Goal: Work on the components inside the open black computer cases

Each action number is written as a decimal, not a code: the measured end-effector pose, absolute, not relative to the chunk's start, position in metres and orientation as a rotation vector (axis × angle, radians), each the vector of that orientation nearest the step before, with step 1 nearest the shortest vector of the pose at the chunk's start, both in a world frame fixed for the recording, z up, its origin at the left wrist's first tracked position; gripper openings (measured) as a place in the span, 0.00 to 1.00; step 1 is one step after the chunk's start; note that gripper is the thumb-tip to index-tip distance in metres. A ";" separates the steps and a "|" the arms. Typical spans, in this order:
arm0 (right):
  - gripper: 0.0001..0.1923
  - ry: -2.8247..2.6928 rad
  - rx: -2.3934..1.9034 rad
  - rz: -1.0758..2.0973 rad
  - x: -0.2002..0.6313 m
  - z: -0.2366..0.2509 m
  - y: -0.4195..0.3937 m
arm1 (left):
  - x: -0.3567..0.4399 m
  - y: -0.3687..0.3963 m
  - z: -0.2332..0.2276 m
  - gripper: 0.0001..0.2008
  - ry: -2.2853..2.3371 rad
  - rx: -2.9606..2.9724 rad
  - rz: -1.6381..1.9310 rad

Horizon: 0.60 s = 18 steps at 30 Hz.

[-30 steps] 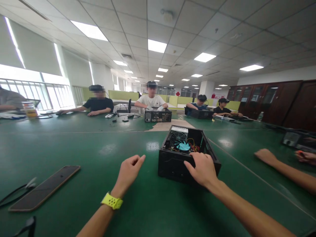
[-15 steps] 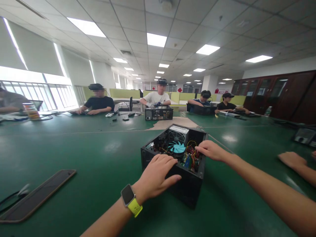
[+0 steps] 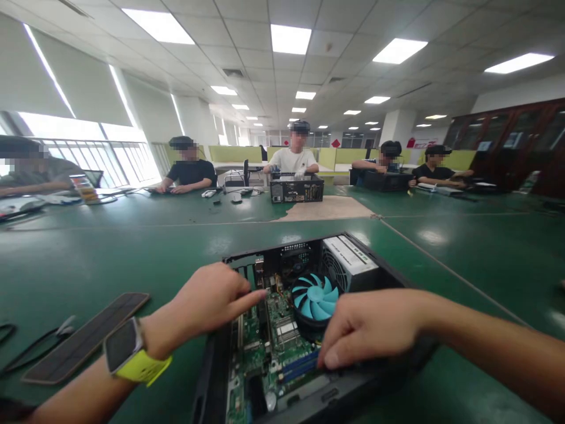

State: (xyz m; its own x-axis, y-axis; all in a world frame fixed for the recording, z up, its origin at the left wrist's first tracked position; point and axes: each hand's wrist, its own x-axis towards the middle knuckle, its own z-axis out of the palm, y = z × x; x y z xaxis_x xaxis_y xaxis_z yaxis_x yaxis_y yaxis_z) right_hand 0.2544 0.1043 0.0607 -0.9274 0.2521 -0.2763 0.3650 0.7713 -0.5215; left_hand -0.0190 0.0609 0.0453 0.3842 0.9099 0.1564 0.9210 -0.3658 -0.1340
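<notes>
Turned and nearer than half a second earlier, the open computer case [image 3: 212, 371] lay on the green table [image 3: 110, 253], its cyan fan [image 3: 315, 294] facing up. The left hand [image 3: 205, 297] reached over its left side, thumb apart from curled fingers; the right hand [image 3: 366, 327], fingers bent together, hung by blue memory slots [image 3: 298, 368], whether pinching anything I could not tell.

Single view, head-worn. Camera looks forward and somewhat down, along the wearer's forearms, over the green desk [image 3: 145, 253]. Close range on hands [image 3: 205, 300] and open computer case [image 3: 318, 403]; far room and ceiling [image 3: 247, 53] fill upper frame.
</notes>
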 end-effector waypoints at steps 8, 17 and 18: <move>0.17 2.714 0.377 -0.180 0.200 -0.012 0.149 | 0.096 0.084 0.026 0.21 -1.448 -2.925 0.606; 0.09 2.609 0.130 0.035 0.214 -0.016 0.152 | 0.107 0.090 -0.074 0.13 -1.662 -2.902 0.550; 0.09 2.609 0.149 0.006 0.213 -0.016 0.152 | 0.106 0.090 -0.081 0.09 -1.652 -2.916 0.501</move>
